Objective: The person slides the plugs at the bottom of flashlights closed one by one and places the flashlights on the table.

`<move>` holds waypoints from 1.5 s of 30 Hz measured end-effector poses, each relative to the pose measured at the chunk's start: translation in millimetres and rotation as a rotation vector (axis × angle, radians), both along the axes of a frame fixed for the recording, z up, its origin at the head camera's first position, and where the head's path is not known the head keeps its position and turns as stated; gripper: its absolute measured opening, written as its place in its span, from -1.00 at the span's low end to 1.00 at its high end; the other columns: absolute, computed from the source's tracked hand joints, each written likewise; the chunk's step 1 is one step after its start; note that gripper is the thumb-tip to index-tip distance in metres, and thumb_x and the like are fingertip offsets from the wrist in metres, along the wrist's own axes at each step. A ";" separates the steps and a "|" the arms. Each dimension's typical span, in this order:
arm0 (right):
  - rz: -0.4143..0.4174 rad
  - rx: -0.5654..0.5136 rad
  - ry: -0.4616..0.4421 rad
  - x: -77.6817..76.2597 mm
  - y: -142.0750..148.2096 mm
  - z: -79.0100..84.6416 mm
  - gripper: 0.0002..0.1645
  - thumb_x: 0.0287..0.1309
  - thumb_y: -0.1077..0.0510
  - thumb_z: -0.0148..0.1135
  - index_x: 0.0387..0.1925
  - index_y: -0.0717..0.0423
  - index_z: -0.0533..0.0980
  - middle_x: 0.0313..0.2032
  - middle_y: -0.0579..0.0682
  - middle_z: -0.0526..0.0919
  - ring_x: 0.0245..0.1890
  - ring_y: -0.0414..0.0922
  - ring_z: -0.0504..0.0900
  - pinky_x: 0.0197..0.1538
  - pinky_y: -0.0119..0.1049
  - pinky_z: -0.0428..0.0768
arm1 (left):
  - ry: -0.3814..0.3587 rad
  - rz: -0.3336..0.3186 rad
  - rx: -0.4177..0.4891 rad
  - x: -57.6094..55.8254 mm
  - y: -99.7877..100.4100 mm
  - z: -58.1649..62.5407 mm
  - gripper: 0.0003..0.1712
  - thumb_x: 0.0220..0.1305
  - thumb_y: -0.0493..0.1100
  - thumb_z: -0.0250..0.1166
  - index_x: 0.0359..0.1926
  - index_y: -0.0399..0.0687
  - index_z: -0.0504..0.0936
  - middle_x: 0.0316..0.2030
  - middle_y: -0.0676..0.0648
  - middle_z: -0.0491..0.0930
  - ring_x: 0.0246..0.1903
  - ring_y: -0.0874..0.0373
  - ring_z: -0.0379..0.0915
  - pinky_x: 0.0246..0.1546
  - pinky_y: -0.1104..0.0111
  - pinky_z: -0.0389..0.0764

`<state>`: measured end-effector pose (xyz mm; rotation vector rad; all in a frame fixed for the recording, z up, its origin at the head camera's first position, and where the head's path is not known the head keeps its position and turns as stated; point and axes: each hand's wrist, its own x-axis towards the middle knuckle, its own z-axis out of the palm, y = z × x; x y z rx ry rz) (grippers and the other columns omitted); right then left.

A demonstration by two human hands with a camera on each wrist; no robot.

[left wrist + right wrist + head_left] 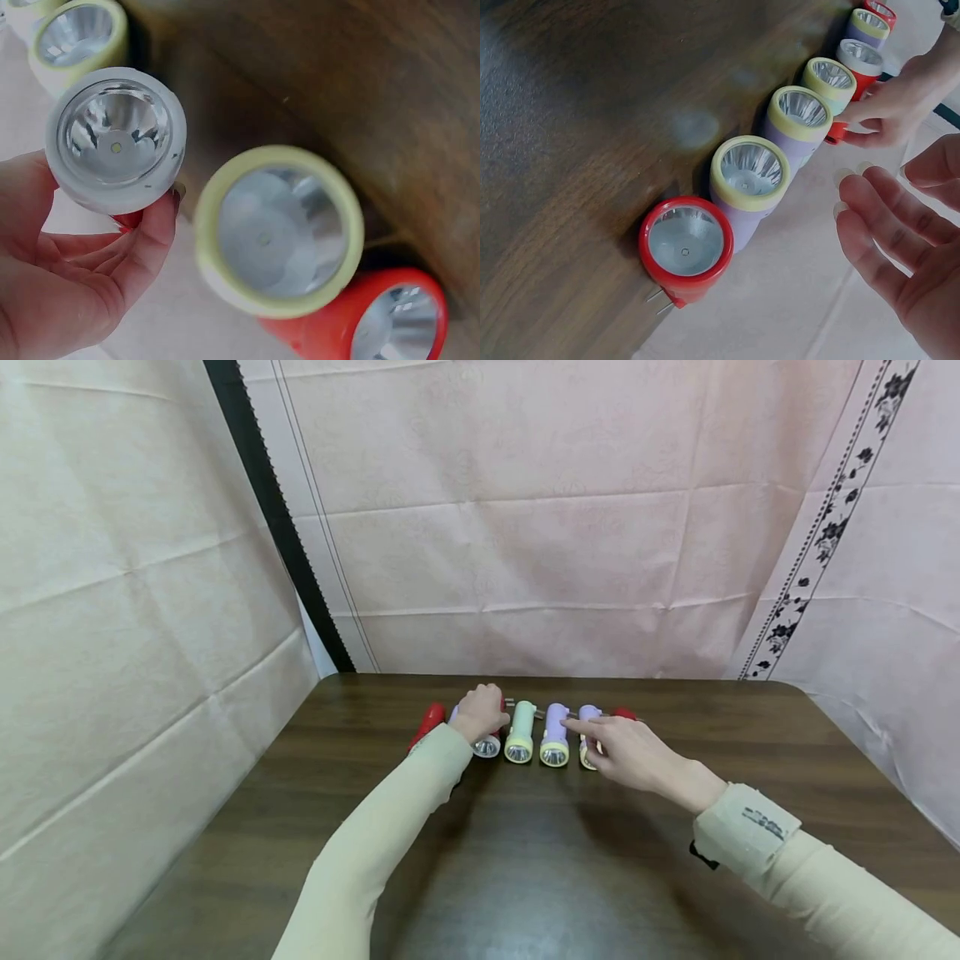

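Note:
My left hand [480, 714] grips a red flashlight with a whitish rim [116, 142], thumb on one side and fingers on the other; its lens faces my body. To its right in the row lie a mint-green flashlight [521, 727] and two purple flashlights with yellow rims, one in the middle [556, 735] and one further right [588, 713]. My right hand [637, 753] hovers over the right purple one, fingers loosely extended and holding nothing. That hand partly covers the purple flashlight and the red flashlight [686, 251] at the row's right end.
Left of my left hand lie another purple flashlight with a yellow rim [279, 232] and a red one [429, 722]. Metal prongs stick out beside the right-end red flashlight. The row sits near the far edge of the brown wooden table [525, 877], with pale cloth [525, 552] hanging behind.

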<state>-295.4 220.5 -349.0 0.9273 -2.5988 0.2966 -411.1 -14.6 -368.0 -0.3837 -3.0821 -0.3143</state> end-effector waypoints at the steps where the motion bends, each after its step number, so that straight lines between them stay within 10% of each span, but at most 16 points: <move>1: -0.003 0.000 -0.001 -1.0 0.5 0.8 -0.44 0.08 0.28 0.13 0.16 -0.01 0.54 -0.56 -0.23 0.42 -0.58 -0.33 0.25 -0.55 -0.48 0.22 | 0.003 0.002 0.024 0.8 -0.9 3.2 -0.75 0.25 -0.06 0.24 -0.25 -0.17 0.49 -0.33 -0.12 0.56 -0.42 0.04 0.55 -0.40 0.28 0.55; 18: -0.001 -0.012 0.015 -8.6 2.1 15.3 -0.43 0.08 0.30 0.13 0.19 0.02 0.50 -0.49 -0.17 0.50 -0.60 -0.31 0.29 -0.55 -0.45 0.24 | 0.152 -0.109 0.164 37.1 2.1 44.7 -0.59 0.15 -0.01 0.37 -0.10 -0.11 0.47 -0.34 -0.03 0.54 -0.44 0.11 0.51 -0.42 0.29 0.54; 28: 0.006 0.008 0.033 -10.2 -4.9 18.0 -0.39 0.05 0.32 0.13 0.21 0.01 0.48 -0.56 -0.20 0.43 -0.57 -0.32 0.29 -0.54 -0.45 0.23 | 0.242 -0.151 0.140 64.1 6.2 36.5 -0.58 0.09 -0.07 0.43 -0.10 -0.09 0.48 -0.29 -0.01 0.53 -0.41 0.11 0.52 -0.39 0.29 0.58; 45: 0.021 0.013 0.004 -6.2 -14.6 13.6 -0.36 0.01 0.33 0.16 0.21 0.05 0.48 -0.56 -0.20 0.45 -0.60 -0.32 0.29 -0.55 -0.46 0.26 | 0.285 -0.232 0.105 73.8 8.0 28.2 -0.61 0.08 -0.14 0.42 -0.12 -0.10 0.44 -0.32 -0.03 0.52 -0.43 0.11 0.51 -0.42 0.34 0.54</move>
